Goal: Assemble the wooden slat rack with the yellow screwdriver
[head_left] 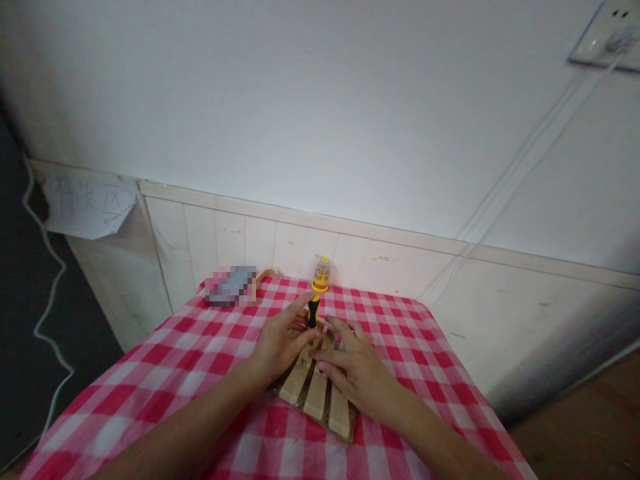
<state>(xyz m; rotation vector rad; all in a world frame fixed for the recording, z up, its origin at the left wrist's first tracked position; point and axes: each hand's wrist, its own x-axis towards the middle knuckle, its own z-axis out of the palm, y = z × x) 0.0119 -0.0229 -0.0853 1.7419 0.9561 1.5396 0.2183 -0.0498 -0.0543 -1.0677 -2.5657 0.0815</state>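
Closest to me, the wide ends of three wooden slats (pixel 316 395) fan out over the checked tablecloth (pixel 390 320), their long axis running away from me and narrowing towards the far end, between my two hands. My right hand (pixel 357 360) lies over the slats from the right, fingers loosely bent and touching the wood; I can't tell whether they pinch anything. My left hand (pixel 280 340) comes in from the other side and is closed on the screwdriver (pixel 313 313), forefinger high on the handle and thumb low. It's the nearer hand to that tool, which stands nearly upright above the slats' narrow end, so its axis crosses theirs steeply; my fingers hide the tip. Just beyond the handle stands a yellow-capped jar (pixel 322 273), and behind that the pale wall panelling (pixel 260 233).
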